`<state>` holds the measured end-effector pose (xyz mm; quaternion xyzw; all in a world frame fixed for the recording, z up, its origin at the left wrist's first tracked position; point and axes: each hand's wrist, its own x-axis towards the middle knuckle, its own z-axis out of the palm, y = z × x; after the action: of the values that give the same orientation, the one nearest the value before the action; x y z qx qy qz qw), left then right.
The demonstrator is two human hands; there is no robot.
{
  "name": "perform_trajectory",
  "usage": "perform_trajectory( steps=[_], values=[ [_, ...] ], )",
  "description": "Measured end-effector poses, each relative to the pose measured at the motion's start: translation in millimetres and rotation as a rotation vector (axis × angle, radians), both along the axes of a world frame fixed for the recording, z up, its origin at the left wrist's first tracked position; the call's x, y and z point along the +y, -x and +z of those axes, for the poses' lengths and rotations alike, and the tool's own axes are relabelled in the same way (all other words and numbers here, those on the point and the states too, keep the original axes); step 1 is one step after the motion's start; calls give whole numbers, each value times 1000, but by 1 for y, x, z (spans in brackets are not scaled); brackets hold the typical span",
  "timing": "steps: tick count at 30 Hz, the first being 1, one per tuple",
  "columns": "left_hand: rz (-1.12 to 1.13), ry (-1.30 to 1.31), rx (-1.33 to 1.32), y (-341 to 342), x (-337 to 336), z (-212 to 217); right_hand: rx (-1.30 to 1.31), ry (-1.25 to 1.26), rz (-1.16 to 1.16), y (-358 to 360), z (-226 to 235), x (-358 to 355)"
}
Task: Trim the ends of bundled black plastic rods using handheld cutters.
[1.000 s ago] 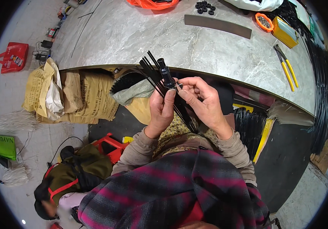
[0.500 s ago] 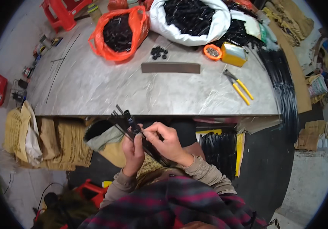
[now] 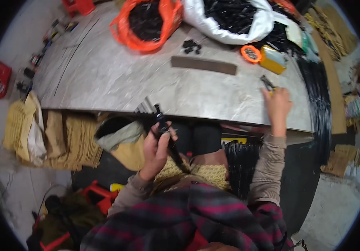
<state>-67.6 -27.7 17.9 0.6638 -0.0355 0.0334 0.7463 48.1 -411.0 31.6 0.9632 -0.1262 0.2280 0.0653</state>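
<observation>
My left hand (image 3: 155, 152) is closed round a bundle of thin black strips (image 3: 172, 150) in front of the table edge, over my lap. At the bundle's top end sits a short black tube-like piece (image 3: 160, 115), and several thin strip ends fan out beside it. At the right of the table, my right hand (image 3: 279, 104) is closed over the yellow handles of a pair of pliers (image 3: 266, 81). Only the dark jaws and a bit of yellow show past my fingers; the rest of the handles is hidden.
On the grey table (image 3: 117, 88) lie a dark flat bar (image 3: 204, 65) and small black caps (image 3: 191, 47). Behind stand an orange bag (image 3: 123, 31) and a white sack (image 3: 201, 19) of black pieces, an orange dish (image 3: 251, 54) and a yellow tin (image 3: 273, 60). Long black strips (image 3: 317, 92) hang over the right edge.
My right hand has left the bundle and reached out to the right onto the pliers. The left hand still holds the bundle. The view has shifted somewhat.
</observation>
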Motion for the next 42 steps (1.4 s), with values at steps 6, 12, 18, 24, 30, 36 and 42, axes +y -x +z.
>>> perform_trajectory(
  steps=[6, 12, 18, 24, 30, 36, 42],
  values=[
    [-15, 10, -19, 6, -2, 4, -58, -22, 140, 6, -14, -32],
    [-43, -26, -25, 16, 0, 7, 265, -1572, 423, 46, 22, -13],
    [-87, -73, -65, 23, -1, 7, 1136, -1550, 719, 97, 53, 88],
    [-110, -40, -48, 26, -2, 5, 1141, -1234, 1038, 107, 45, 133],
    [-56, -108, -27, 29, -3, 5, 1093, -1149, 1124, 107, 48, 148],
    [-41, -62, -38, 30, -7, 7, 1093, -1147, 1089, 106, 55, 151],
    [-38, -84, -54, 28, -7, 9, 1153, -1158, 1050, 102, 55, 150]
  ],
)
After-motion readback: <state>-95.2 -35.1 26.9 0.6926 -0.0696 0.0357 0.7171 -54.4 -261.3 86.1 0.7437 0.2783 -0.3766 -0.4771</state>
